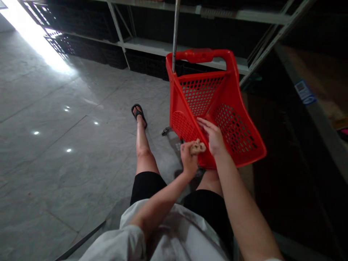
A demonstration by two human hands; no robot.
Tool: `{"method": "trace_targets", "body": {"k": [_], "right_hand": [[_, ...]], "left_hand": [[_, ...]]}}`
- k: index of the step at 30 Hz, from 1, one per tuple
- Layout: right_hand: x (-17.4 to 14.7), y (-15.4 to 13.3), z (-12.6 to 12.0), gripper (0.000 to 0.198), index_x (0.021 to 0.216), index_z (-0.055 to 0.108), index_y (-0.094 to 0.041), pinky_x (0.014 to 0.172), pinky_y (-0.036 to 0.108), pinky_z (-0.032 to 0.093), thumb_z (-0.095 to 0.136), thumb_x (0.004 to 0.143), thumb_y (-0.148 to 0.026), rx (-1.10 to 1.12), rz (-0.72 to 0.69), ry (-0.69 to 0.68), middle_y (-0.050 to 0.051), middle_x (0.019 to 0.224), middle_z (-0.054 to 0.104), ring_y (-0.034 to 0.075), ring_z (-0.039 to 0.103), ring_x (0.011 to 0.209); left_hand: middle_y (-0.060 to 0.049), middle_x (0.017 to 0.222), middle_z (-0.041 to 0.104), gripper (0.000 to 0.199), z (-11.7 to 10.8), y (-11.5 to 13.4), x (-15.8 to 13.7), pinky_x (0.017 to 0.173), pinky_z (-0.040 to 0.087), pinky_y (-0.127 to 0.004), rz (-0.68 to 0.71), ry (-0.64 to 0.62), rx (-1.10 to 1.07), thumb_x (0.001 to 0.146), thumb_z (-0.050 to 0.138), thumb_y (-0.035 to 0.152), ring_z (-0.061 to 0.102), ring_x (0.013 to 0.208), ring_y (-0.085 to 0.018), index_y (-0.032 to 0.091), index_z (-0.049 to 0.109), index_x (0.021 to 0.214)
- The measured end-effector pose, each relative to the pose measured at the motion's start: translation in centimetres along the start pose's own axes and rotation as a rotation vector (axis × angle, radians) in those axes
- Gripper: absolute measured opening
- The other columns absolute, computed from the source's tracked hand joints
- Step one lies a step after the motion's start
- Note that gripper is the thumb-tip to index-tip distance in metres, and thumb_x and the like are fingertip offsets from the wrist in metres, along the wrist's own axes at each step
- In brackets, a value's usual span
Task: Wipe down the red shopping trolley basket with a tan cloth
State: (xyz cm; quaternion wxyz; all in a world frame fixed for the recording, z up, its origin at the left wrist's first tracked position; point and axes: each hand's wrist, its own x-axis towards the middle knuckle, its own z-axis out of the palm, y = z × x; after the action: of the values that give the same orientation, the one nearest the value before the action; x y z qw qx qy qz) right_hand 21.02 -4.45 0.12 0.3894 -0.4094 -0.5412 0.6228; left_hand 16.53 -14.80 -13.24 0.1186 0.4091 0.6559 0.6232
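A red plastic shopping basket (246, 119) with perforated walls and a caster stands tilted in front of me, between my legs. My left hand (189, 161) is closed around a beige, crumpled cloth-like piece (198, 146), held just outside the basket's near left wall. I cannot make out exactly what this piece is. Over the basket's opening, my right hand (213, 136) has its fingers stretched out along the inner side of that same wall. Nothing shows in the right hand. The basket's carry handle (199, 55) rises at its far end, beside a metal rod (175, 32).
A metal shelf (152, 45) runs behind the basket, with dark crates (114, 58) on its lower level. At the right is a dark ledge with a blue-and-white label (305, 92). Grey tiled floor (67, 119) stretches left, with bright light at the upper left.
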Motion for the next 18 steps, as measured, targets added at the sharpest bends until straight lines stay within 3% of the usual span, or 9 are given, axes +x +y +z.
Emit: {"method": "trace_targets", "body": {"k": [4,6,7,9,12,14,15,16,18], "right_hand": [[-3.1,0.3,-0.9,0.042,0.129,0.080,-0.029,0.139,0.052,0.030,0.063,0.092,-0.037,-0.180,-0.073,0.013,0.004,0.146,0.074,0.028,0.058,0.151],[-5.4,0.6,-1.4,0.040,0.130,0.079,-0.033,0.140,0.050,0.028,0.063,0.094,-0.038,-0.258,-0.107,0.062,0.002,0.147,0.074,0.026,0.058,0.151],[-6.5,0.8,-1.6,0.041,0.132,0.078,-0.034,0.140,0.049,0.029,0.062,0.095,-0.039,-0.252,-0.124,0.096,0.002,0.146,0.074,0.026,0.059,0.150],[-7.9,1.2,-1.8,0.045,0.139,0.074,-0.033,0.136,0.050,0.037,0.056,0.098,-0.040,-0.160,-0.155,0.161,0.004,0.144,0.075,0.025,0.064,0.144],[-8.2,1.4,-2.0,0.047,0.139,0.073,-0.030,0.129,0.050,0.046,0.050,0.100,-0.043,-0.024,-0.145,0.195,0.007,0.142,0.076,0.026,0.068,0.138],[-7.7,1.3,-2.1,0.042,0.131,0.078,-0.031,0.131,0.048,0.043,0.052,0.100,-0.044,-0.054,-0.140,0.171,0.006,0.142,0.076,0.025,0.065,0.142],[-7.5,1.3,-2.2,0.040,0.126,0.080,-0.030,0.133,0.046,0.040,0.054,0.099,-0.044,-0.086,-0.144,0.152,0.005,0.142,0.077,0.025,0.064,0.143],[-7.4,1.3,-2.3,0.038,0.123,0.081,-0.030,0.134,0.045,0.038,0.056,0.099,-0.045,-0.106,-0.152,0.133,0.005,0.141,0.077,0.025,0.063,0.144],[-7.1,1.4,-2.4,0.038,0.121,0.082,-0.028,0.134,0.046,0.038,0.057,0.098,-0.045,-0.090,-0.161,0.096,0.005,0.141,0.077,0.025,0.064,0.143]], "left_hand": [[-0.013,0.120,0.070,0.024,0.3,-0.9,12.9,0.117,0.052,-0.054,0.025,0.117,0.017,0.100,0.048,0.011,0.065,0.127,-0.027,0.019,0.062,0.118],[-0.012,0.124,0.069,0.021,-0.2,-0.4,15.9,0.119,0.049,-0.054,0.091,0.117,0.000,0.104,0.049,0.016,0.062,0.132,-0.028,0.021,0.063,0.120],[-0.011,0.125,0.069,0.021,-0.5,0.1,15.8,0.119,0.049,-0.055,0.140,0.091,-0.008,0.105,0.051,0.020,0.062,0.132,-0.028,0.022,0.063,0.122],[-0.010,0.123,0.070,0.022,-1.5,1.1,12.6,0.115,0.053,-0.055,0.238,0.009,-0.026,0.103,0.056,0.024,0.063,0.128,-0.030,0.024,0.066,0.122],[-0.009,0.119,0.072,0.030,-3.0,2.0,3.4,0.100,0.062,-0.056,0.333,-0.176,-0.062,0.093,0.059,0.021,0.070,0.115,-0.032,0.029,0.070,0.119],[-0.006,0.115,0.075,0.036,-3.7,2.0,-2.4,0.090,0.067,-0.052,0.381,-0.355,-0.107,0.086,0.061,0.018,0.074,0.106,-0.031,0.035,0.072,0.116],[-0.005,0.112,0.076,0.037,-3.9,2.0,-4.3,0.085,0.067,-0.050,0.375,-0.381,-0.113,0.083,0.061,0.016,0.075,0.101,-0.030,0.035,0.073,0.113],[-0.005,0.111,0.076,0.038,-3.8,2.0,-5.3,0.084,0.068,-0.049,0.356,-0.396,-0.118,0.082,0.060,0.015,0.076,0.099,-0.029,0.034,0.073,0.112],[-0.007,0.109,0.075,0.036,-3.5,2.1,-4.6,0.090,0.066,-0.050,0.290,-0.328,-0.108,0.082,0.057,0.011,0.075,0.102,-0.029,0.029,0.071,0.111]]}}
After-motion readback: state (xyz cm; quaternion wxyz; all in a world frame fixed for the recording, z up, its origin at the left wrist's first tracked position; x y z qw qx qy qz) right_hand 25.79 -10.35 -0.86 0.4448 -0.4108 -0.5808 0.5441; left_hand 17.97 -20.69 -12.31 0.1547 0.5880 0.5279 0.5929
